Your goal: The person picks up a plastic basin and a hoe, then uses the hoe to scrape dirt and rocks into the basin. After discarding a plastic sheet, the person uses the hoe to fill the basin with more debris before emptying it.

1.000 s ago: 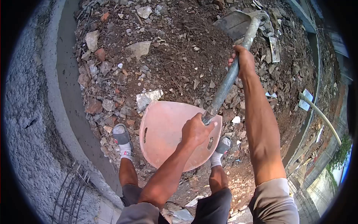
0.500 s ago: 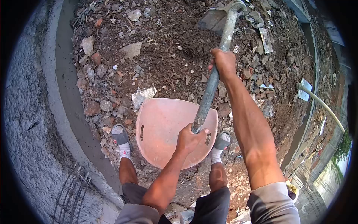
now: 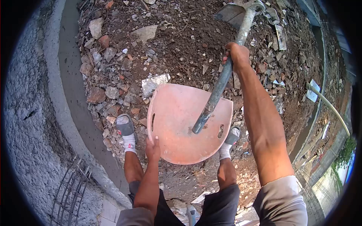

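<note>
My right hand (image 3: 238,55) is wrapped round the shaft of a hoe (image 3: 222,84). The hoe's metal blade (image 3: 230,16) rests on the soil at the top. Its free butt end hangs over a shallow pink plastic pan (image 3: 184,122) with a handle slot on each side. The pan lies between my feet, its straighter edge towards the rubble. At the pan's lower left rim, my left hand (image 3: 152,150) grips the edge, with the thumb on the upper face and the other fingers mostly hidden.
Broken stone, brick bits and dark soil (image 3: 177,49) cover the ground ahead. A concrete ledge (image 3: 56,75) runs along the left, with a rebar cage (image 3: 71,192) low down. Another pale handle (image 3: 330,105) sticks in from the right. My sandalled feet (image 3: 125,125) flank the pan.
My left hand has let go of the hoe's shaft and moved left and down to the pan's rim. My right hand still holds the hoe. The pan appears slightly turned.
</note>
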Tool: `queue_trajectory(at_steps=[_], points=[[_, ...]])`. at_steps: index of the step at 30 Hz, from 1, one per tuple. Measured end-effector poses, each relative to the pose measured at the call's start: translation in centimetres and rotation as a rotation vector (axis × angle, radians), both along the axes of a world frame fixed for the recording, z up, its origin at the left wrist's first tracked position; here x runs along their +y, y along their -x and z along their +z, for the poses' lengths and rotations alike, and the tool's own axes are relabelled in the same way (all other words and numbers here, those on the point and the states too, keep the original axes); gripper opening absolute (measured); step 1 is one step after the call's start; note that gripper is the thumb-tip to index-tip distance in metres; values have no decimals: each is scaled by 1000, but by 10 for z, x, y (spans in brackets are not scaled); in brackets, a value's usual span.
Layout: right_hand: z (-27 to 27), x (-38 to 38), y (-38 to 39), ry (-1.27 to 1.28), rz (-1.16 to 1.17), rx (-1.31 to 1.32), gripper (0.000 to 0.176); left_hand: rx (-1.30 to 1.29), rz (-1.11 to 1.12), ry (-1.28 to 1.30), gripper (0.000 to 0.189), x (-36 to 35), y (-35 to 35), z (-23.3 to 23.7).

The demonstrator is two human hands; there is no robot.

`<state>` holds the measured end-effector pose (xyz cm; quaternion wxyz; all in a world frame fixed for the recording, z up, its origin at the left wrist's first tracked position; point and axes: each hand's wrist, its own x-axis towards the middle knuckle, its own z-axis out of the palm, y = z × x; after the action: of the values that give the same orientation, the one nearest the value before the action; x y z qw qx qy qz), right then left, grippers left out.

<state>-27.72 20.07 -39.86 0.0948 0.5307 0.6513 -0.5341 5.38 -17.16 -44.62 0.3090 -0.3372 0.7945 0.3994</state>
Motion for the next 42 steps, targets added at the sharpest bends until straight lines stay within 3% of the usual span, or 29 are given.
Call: queue_trajectory(at_steps=[2, 8, 9, 14, 18, 22, 23, 26, 27, 30, 34, 36, 37, 38, 40, 42], points=[[0, 0, -9, -1, -9, 27, 14, -190, -115, 86, 53, -4, 6, -11], [22, -37, -97, 63, -83, 0, 10, -99, -98, 26, 45, -7, -15, -8], [36, -44, -114, 71, -75, 22, 10, -185, -144, 111, 45, -4, -9, -4], [122, -95, -221, 88, -39, -70, 19, -220, -23, -2, 47, 8, -16, -13], [152, -104, -244, 126, -105, -68, 23, -211, 27, -19, 48, 12, -19, -9], [157, -63, -172, -53, -78, 192, 17, -328, -102, 133, 50, -4, -24, -44], [158, -50, -147, -113, -69, 258, 17, -252, -152, 131, 54, -8, -21, -44], [171, -12, -78, -259, -4, 394, 20, -168, -167, 111, 56, -8, 4, -32], [170, 2, -59, -269, 11, 452, 20, -375, -165, 112, 62, 3, 42, 3], [160, 26, -6, -294, -12, 539, 21, 59, -240, 314, 67, 10, 41, -18], [97, 43, 51, -189, -26, 523, 22, 208, -43, -288, 78, 84, 136, 57], [57, 34, 63, -111, -18, 343, 15, 408, -163, -370, 82, 128, 170, 71], [11, 39, 65, -53, -33, 279, 16, 429, -247, -406, 82, 148, 188, 73], [2, 29, 65, -58, -102, 177, 15, 437, -330, -442, 82, 165, 203, 72], [-5, 18, 64, -100, -83, 140, 13, 104, -529, -416, 79, 189, 229, 70], [-5, 14, 53, -133, -40, 102, 13, 51, -536, -394, 61, 204, 215, 38]])
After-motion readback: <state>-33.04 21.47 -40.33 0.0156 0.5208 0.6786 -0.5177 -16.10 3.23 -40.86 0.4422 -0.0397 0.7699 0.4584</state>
